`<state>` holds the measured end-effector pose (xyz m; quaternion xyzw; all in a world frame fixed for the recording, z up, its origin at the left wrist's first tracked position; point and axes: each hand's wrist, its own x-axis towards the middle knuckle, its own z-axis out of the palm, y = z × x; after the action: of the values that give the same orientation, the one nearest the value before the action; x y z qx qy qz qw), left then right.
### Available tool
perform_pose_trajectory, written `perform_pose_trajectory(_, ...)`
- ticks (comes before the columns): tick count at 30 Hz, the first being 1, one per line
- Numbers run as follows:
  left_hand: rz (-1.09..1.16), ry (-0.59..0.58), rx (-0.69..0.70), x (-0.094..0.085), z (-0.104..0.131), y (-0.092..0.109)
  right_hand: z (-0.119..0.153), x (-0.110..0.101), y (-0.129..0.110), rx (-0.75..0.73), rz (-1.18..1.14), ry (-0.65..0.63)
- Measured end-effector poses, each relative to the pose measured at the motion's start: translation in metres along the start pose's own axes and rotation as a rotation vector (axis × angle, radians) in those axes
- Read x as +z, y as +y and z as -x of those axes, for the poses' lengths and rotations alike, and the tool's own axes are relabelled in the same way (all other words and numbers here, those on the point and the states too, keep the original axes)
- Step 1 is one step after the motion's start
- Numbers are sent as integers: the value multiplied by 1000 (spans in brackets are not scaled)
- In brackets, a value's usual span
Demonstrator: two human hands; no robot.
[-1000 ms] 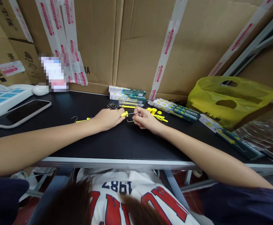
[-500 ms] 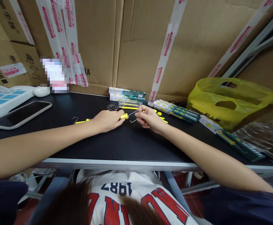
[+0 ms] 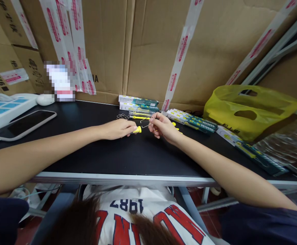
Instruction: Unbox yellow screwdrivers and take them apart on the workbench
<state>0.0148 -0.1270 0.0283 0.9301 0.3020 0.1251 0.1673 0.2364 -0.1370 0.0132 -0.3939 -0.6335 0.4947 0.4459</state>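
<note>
My left hand [image 3: 119, 129] is closed round a yellow handle [image 3: 138, 129], whose end sticks out on the right past my thumb. Thin bent metal wire [image 3: 145, 126] is pinched between the thumb and fingers of my right hand [image 3: 161, 125]; its bent ends point left towards the handle, with a small gap between them. Behind my hands lie a wire whisk-like piece [image 3: 123, 116] and a yellow rod [image 3: 138, 117]. Small yellow pieces [image 3: 175, 126] lie beside my right hand, partly hidden by it.
Slim green and white boxes [image 3: 138, 102] are stacked at the back, with more [image 3: 193, 119] to the right. A yellow plastic bag [image 3: 250, 112] stands at the right. On the left are a phone [image 3: 23, 125] and a power strip [image 3: 8, 107]. Cardboard [image 3: 153, 51] rises behind.
The wire has come away from the yellow handle's end. My left hand has turned and shifted slightly, and the yellow part with a hook to its left is no longer visible.
</note>
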Motion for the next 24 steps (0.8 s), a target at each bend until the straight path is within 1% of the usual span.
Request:
perform_pose_trajectory(4, 4, -9, -4, -1, 0, 2, 2, 1, -1, -8, 8, -2)
perform_pose_trajectory(7, -51, -11, 27, -1, 0, 2, 2, 1, 0, -6, 13, 1)
perform_pose_trajectory(10, -202, 15, 25, 4, 2, 4, 2, 1, 0, -15, 41, -10)
perform_pose_trajectory(12, -330, 61, 2, 11, 5, 9, 0, 2, 0, -20, 80, -43)
perform_pose_trajectory(16, -512, 144, 9, 24, 9, 19, -11, 5, -1, -47, 209, -128)
perform_pose_trajectory(17, -534, 152, 17, 27, 10, 21, -16, 6, 0, -85, 279, -148)
perform_pose_trajectory(18, -544, 160, 23, 28, 10, 23, -22, 8, 0, -155, 382, -169)
perform_pose_trajectory(20, -544, 170, 31, 31, 11, 25, -36, 13, 1, -374, 686, -184)
perform_pose_trajectory(22, -535, 177, 32, 32, 11, 26, -51, 20, 2, -599, 1038, -142)
perform_pose_trajectory(24, -529, 178, 31, 32, 11, 27, -66, 29, 2, -697, 1302, -84)
